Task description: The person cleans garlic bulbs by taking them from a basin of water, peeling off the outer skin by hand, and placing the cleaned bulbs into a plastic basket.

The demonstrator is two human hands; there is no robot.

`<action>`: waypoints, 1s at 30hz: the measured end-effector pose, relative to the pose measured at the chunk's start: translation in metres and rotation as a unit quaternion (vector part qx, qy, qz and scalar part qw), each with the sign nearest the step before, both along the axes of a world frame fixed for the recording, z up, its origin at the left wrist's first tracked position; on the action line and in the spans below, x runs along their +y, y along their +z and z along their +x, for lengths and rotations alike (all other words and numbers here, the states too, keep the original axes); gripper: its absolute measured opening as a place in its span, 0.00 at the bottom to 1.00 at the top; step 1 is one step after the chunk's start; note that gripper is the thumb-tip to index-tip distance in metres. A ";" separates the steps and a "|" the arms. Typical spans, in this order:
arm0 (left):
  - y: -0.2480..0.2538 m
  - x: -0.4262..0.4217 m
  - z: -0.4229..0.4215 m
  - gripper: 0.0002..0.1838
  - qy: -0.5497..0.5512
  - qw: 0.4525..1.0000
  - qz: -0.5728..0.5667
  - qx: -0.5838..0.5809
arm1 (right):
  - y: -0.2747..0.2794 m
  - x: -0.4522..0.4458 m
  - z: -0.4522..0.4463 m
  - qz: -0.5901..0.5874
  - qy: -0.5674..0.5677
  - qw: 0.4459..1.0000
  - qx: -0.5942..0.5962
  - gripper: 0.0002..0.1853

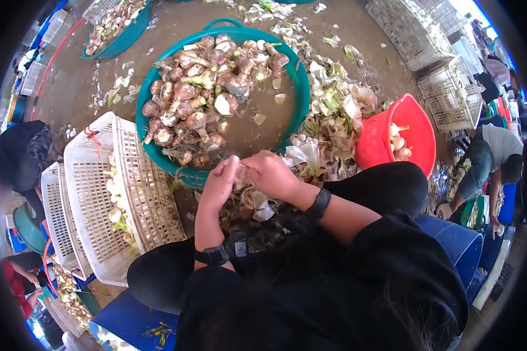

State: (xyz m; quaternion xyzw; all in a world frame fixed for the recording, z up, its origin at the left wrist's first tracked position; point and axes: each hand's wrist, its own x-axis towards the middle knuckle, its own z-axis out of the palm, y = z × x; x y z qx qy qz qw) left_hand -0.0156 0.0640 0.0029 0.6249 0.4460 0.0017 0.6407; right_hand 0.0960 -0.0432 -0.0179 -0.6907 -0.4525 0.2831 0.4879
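Both hands meet over the near rim of a round green tub (306,88). My left hand (220,180) and my right hand (269,174) have their fingers bent and pressed together around something pale, mostly hidden between them. Muddy, purplish bulbs (184,90) with short stems fill the tub's left and upper part, and brown water (255,126) shows at its right. Below the hands lie loose peeled skins (257,205).
A white crate (152,181) with peeled bulbs stands at left. At right are a red basin (416,131) with a few bulbs and a heap of peelings (334,111). Stacked crates (410,35) stand farther back. Other people work at the left and right edges.
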 end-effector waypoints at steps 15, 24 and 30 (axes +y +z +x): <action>-0.004 -0.053 0.013 0.10 -0.013 0.881 0.438 -0.177 | 0.020 -0.011 0.023 -0.064 -0.116 0.775 0.618 0.11; -0.014 -0.026 -0.004 0.11 0.442 0.793 -0.353 -0.227 | 0.056 -0.063 0.002 0.039 0.071 0.962 0.261 0.11; -0.025 -0.009 -0.023 0.14 0.406 0.777 -0.426 -0.225 | 0.074 -0.090 0.045 0.200 -0.185 0.835 0.478 0.12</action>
